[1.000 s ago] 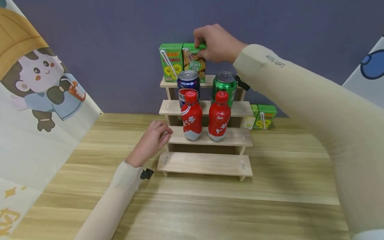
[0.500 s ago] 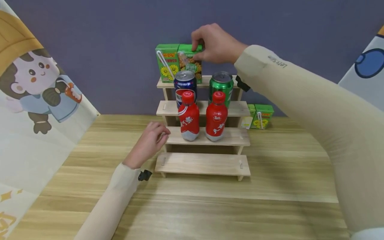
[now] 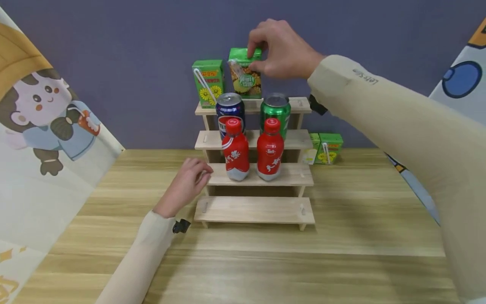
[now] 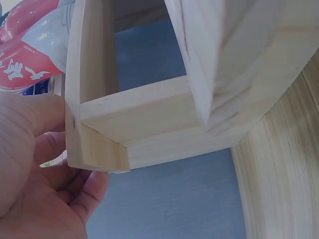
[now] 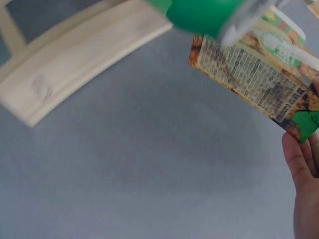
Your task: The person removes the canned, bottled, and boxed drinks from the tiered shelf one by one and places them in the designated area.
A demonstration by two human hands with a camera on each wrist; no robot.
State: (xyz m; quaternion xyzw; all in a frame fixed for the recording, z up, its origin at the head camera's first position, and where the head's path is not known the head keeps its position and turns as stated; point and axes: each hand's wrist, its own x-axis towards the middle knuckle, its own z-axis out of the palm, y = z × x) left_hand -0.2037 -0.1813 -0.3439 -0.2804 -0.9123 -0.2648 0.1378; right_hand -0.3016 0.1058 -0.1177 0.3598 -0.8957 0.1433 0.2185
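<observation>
Drink cartons: four. Two green at the top: the held carton (image 3: 244, 83) and, to its left, a second green carton (image 3: 211, 80) with a white straw. Two more, side by side on the table (image 3: 265, 261), right of the shelf: a green carton (image 3: 331, 148) and a partly hidden carton (image 3: 310, 155). Cans: two, a blue can (image 3: 230, 104) and a green can (image 3: 275, 109), on the second tier from the top. Bottles: two, both red, left bottle (image 3: 235, 154) and right bottle (image 3: 270, 156), upright one tier lower. One wooden shelf (image 3: 254, 210), four tiers.

Right hand (image 3: 285, 50): thumb and fingers pinch the held carton by its upper right corner. Carton upright, apart from its neighbour, base higher in the head view; can't tell if it touches the top tier. Left hand (image 3: 184, 183): fingers curled, thumb and fingers gripping a board end at the shelf's left side.

Right arm comes in from the right, reaching above the cans, hand over the top tier, fingers pointing left and down. Left arm reaches up from bottom left, forearm slanting, hand low beside the shelf.
</observation>
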